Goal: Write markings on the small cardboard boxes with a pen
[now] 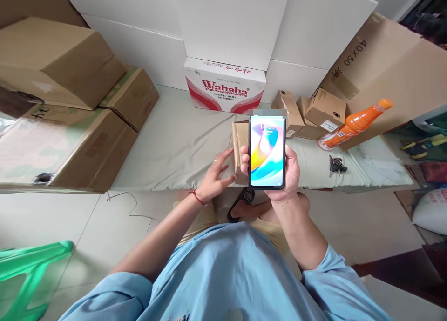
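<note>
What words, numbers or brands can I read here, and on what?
"Wahaha®": white-and-red carton
"PURIFIED WATER FOR DRINKING": same carton
"40X50": large cardboard at right
"14:3", last digit unclear: phone screen
Too small or blurred: the carton's other lettering; marks beside "40X50"; the phone's smaller text; markings on a small box, the orange bottle, sack and camouflage box.

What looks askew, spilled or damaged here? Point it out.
Nothing looks spilled or plainly damaged. On the right, the small carton nearest the orange bottle sits at an angle to the other small cartons. The bottle appears to lean, but the wide lens may cause that. A thin cable lies loose on the floor.
</note>
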`<action>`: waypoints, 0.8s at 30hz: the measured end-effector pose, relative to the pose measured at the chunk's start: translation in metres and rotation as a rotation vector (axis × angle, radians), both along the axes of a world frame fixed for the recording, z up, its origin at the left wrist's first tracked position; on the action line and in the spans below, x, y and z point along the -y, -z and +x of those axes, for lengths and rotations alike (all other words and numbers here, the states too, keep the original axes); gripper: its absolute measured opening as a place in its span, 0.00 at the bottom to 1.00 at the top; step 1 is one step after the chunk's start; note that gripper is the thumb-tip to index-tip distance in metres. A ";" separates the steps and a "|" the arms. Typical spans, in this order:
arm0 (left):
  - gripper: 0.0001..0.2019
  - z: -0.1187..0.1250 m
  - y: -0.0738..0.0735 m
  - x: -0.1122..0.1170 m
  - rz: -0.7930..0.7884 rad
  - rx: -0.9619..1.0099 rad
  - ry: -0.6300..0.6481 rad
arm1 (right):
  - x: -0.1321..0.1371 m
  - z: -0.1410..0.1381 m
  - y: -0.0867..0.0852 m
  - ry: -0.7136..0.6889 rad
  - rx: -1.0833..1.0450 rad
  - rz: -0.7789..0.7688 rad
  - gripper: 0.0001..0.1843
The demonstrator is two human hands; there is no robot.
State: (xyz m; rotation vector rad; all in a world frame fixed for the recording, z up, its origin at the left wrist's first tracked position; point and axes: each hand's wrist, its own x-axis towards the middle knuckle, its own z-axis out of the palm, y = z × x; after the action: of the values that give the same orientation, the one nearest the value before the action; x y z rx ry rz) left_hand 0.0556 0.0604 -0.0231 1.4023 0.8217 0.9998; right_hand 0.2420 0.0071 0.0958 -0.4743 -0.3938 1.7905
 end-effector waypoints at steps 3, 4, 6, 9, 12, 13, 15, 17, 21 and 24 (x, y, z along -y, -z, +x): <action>0.29 0.004 -0.015 -0.012 -0.137 0.161 -0.063 | -0.001 0.008 0.000 0.051 0.021 0.023 0.30; 0.27 0.006 -0.020 -0.019 -0.183 0.195 -0.102 | 0.001 0.012 0.001 0.082 0.030 0.031 0.30; 0.27 0.010 -0.029 -0.034 -0.255 0.206 -0.162 | 0.007 0.022 0.005 0.157 0.043 0.040 0.30; 0.29 0.017 -0.039 -0.059 -0.322 0.182 -0.193 | 0.019 0.038 0.016 0.295 0.043 0.023 0.29; 0.29 0.027 -0.043 -0.075 -0.341 0.187 -0.149 | 0.033 0.050 0.030 0.417 0.041 -0.009 0.27; 0.29 0.031 -0.044 -0.076 -0.342 0.191 -0.111 | 0.037 0.052 0.035 0.444 0.046 -0.012 0.27; 0.31 0.037 -0.046 -0.074 -0.343 0.190 -0.016 | 0.041 0.052 0.041 0.479 0.063 -0.003 0.27; 0.31 0.041 -0.049 -0.066 -0.351 0.173 0.037 | 0.040 0.051 0.044 0.489 0.075 0.014 0.27; 0.30 0.040 -0.054 -0.047 -0.345 0.211 -0.094 | 0.014 0.046 0.038 0.481 0.046 0.055 0.26; 0.29 0.037 -0.055 -0.039 -0.274 0.232 -0.287 | -0.027 0.043 0.026 0.483 -0.014 0.110 0.27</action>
State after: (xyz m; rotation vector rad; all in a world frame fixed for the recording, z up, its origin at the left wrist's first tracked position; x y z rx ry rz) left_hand 0.0924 0.0998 0.0322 0.9323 0.9614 1.1926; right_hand 0.2851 0.0337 0.0699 -0.4363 -0.3325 1.2980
